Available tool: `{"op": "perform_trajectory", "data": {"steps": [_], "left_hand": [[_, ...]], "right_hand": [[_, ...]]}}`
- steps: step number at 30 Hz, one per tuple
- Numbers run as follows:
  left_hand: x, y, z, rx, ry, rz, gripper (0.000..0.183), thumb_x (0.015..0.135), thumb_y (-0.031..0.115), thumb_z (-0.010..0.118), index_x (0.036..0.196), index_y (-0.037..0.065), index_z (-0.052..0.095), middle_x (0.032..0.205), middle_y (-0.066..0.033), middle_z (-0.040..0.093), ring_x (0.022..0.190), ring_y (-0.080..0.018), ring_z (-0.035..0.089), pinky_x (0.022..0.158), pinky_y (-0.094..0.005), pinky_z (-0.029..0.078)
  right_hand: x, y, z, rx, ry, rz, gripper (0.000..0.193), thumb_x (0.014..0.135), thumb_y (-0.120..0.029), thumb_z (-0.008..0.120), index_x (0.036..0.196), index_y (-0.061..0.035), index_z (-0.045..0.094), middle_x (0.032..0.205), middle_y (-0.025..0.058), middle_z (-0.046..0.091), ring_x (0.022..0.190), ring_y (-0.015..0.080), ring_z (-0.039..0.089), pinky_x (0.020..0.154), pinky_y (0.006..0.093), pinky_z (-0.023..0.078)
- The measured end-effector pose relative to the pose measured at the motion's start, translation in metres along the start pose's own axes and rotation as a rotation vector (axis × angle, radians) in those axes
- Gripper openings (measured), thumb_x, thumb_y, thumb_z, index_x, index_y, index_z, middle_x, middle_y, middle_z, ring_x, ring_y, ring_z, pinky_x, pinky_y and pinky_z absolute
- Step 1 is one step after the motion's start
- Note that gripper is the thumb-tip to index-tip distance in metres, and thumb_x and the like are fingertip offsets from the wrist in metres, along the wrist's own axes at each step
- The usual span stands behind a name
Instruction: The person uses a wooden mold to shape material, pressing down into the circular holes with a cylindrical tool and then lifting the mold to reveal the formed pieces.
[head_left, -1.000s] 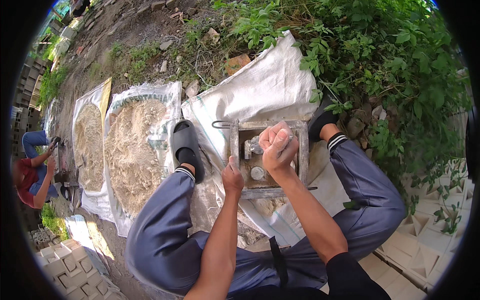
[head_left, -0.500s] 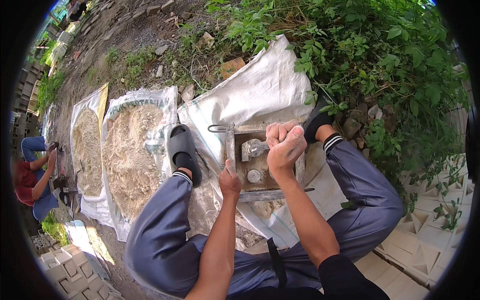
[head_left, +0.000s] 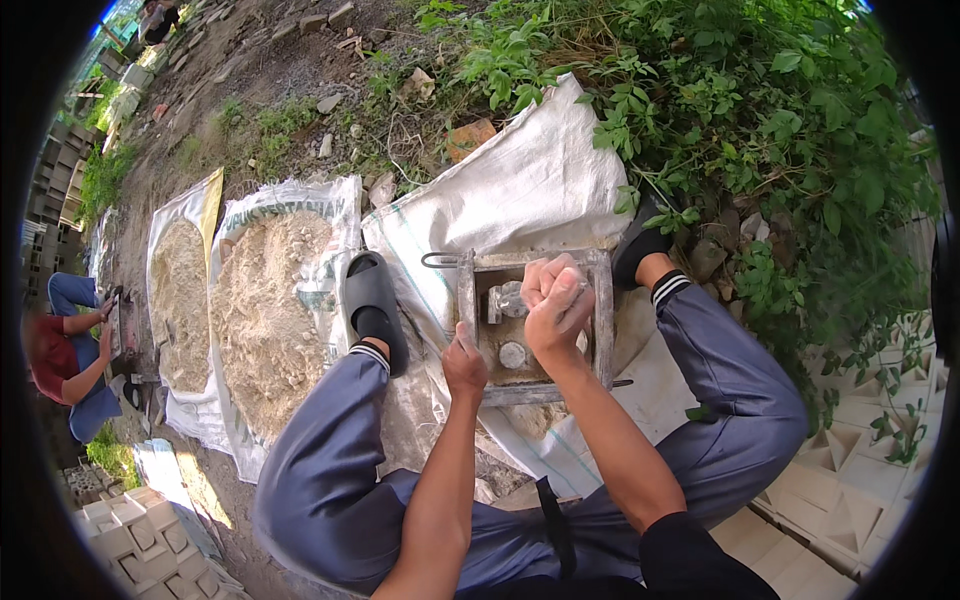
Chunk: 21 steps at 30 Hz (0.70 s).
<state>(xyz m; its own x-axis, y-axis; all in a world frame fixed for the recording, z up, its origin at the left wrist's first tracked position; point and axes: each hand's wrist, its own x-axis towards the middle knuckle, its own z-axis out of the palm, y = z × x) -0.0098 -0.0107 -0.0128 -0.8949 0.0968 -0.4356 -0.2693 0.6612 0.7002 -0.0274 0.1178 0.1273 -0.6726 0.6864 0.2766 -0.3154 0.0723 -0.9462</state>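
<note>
A squatting person's right hand (head_left: 553,308), clenched in a fist, presses down inside a square metal mould (head_left: 535,322) set on a white sack (head_left: 520,195). The left hand (head_left: 463,362) grips the mould's near left edge. Sand heaps (head_left: 262,300) lie left of the mould.

Bare dirt ground (head_left: 250,90) with stones and weeds carries 3 woven sacks laid flat side by side. The 2 left sacks (head_left: 290,210) each bear a heap of sandy mix (head_left: 265,300); the white sack (head_left: 520,190) on the right bears a square metal mould (head_left: 603,320). Pale cast blocks (head_left: 850,500) lie at lower right.
</note>
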Motion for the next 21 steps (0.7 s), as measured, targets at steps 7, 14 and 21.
{"op": "perform_trajectory", "data": {"steps": [7,14,21], "left_hand": [[0.003,0.001,0.004,0.015,0.042,0.028,0.069,0.099,0.048,0.023,0.095,-0.007,0.065,0.085,-0.0333,0.061,0.087,-0.0518,0.055,0.079,-0.0535,0.042],[-0.002,0.006,-0.003,-0.037,0.069,0.030,0.067,0.099,0.046,0.025,0.090,-0.007,0.064,0.080,-0.0338,0.059,0.082,-0.0522,0.055,0.074,-0.0545,0.040],[0.000,0.000,0.003,-0.067,0.125,0.108,0.066,0.100,0.044,0.024,0.082,-0.007,0.062,0.077,-0.0327,0.058,0.079,-0.0517,0.054,0.071,-0.0550,0.039]], "right_hand": [[0.000,0.011,-0.005,-0.004,-0.150,-0.090,0.054,0.098,-0.052,0.035,0.066,-0.0089,0.028,0.054,-0.0011,0.029,0.046,0.0085,0.029,0.042,0.0254,0.023],[0.003,-0.006,0.019,0.014,-0.079,-0.088,0.052,0.099,-0.048,0.037,0.067,-0.0071,0.033,0.057,0.0000,0.034,0.049,0.0083,0.031,0.043,0.0249,0.022],[-0.003,-0.002,0.020,0.075,-0.006,-0.028,0.055,0.096,-0.053,0.040,0.067,-0.0070,0.033,0.057,-0.0007,0.033,0.049,0.0079,0.030,0.044,0.0244,0.022]]}}
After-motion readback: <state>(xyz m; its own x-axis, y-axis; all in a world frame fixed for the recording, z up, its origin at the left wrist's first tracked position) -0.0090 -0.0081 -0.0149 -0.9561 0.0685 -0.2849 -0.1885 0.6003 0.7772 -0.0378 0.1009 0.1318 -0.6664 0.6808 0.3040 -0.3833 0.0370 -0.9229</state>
